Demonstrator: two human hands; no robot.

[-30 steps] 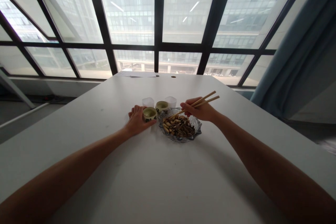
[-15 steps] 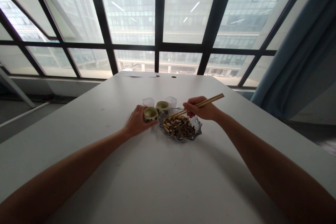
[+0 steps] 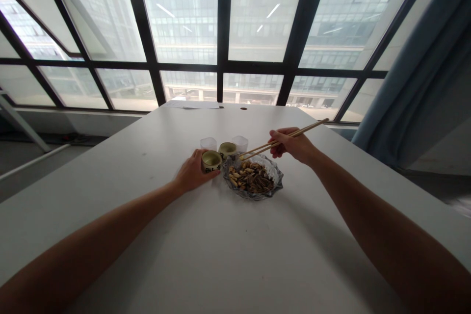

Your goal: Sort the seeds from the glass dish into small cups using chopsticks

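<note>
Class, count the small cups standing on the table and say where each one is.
4. One green cup sits in the left hand; a second green cup stands behind it, by the glass dish; two clear cups stand at the back. Others may be hidden.

A small green-glazed cup [image 3: 211,160] stands upright in the left hand [image 3: 192,172], while a pair of wooden chopsticks [image 3: 285,138] slants from the right hand [image 3: 292,144] down-left, tips over a glass dish [image 3: 253,180] of nuts.
</note>
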